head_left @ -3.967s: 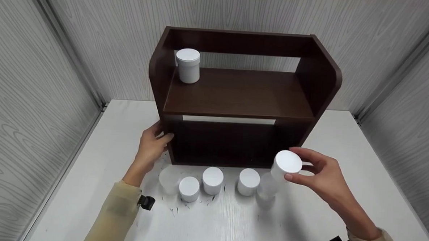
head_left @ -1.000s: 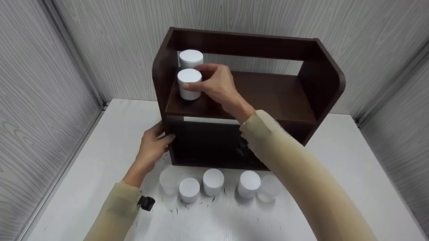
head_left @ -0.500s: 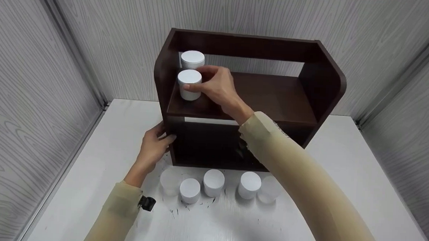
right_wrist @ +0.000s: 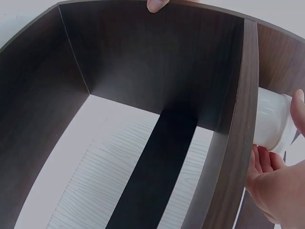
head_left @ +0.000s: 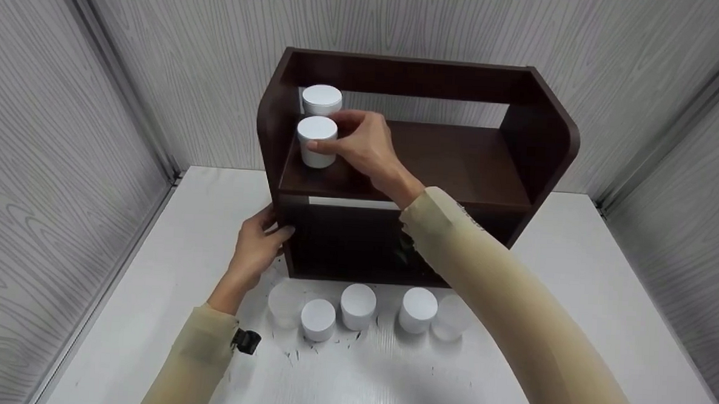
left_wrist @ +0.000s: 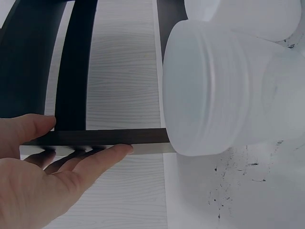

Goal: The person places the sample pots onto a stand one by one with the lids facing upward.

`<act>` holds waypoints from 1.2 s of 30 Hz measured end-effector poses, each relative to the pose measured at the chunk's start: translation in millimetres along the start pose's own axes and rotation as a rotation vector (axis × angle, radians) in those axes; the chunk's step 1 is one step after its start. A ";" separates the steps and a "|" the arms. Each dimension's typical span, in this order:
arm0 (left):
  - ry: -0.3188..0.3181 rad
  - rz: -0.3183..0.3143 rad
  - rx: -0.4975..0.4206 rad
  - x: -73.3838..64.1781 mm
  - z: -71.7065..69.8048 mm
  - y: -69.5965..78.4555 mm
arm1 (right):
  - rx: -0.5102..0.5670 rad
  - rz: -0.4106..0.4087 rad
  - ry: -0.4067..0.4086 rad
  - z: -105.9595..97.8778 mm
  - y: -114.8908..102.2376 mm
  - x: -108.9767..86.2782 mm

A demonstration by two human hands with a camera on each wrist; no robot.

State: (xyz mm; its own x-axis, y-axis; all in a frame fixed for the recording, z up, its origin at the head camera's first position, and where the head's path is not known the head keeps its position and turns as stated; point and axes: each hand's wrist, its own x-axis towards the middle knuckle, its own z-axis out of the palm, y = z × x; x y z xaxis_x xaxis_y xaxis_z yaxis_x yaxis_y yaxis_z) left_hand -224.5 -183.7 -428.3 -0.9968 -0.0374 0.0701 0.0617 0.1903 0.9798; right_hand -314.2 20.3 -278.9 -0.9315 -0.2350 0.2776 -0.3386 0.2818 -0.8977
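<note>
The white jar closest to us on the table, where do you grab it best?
I'd hold the white jar around its upper side, coming from the front and above. It stands upright and round, with its front open, while a see-through jar and another white jar sit close behind, left and right.

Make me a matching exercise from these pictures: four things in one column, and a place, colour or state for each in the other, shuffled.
Things
1. Left hand
2. Right hand
3. Rack
4. Leftmost jar on the table

Places, colours, states
A. Dark brown
B. Gripping the front white jar on the upper shelf
C. Translucent
D. Holding the left side panel

Right pairs: 1-D, 2-B, 3-A, 4-C
</note>
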 end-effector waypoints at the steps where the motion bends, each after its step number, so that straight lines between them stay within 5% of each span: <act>1: -0.001 0.000 0.002 0.0 0.2 0.1 | 0.004 -0.001 -0.003 -0.6 0.1 -0.5; 16: -0.014 -0.006 0.005 -0.3 0.6 0.2 | 0.016 -0.045 0.010 -29.2 -12.5 -35.6; 26: -0.016 -0.023 -0.009 0.2 -0.6 1.8 | 0.012 -0.239 0.019 -61.9 -14.3 -112.9; 36: -0.022 -0.005 -0.029 -0.8 -0.6 1.5 | -0.046 -0.217 0.041 -97.2 40.8 -191.4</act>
State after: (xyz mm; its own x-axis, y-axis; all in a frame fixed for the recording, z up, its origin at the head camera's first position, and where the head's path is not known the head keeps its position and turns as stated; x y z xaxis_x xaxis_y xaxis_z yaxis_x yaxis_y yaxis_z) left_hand -223.5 -183.9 -426.8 -0.9980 -0.0165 0.0609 0.0575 0.1621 0.9851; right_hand -162.5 167.2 -335.4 -0.8407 -0.2568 0.4768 -0.5362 0.2716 -0.7992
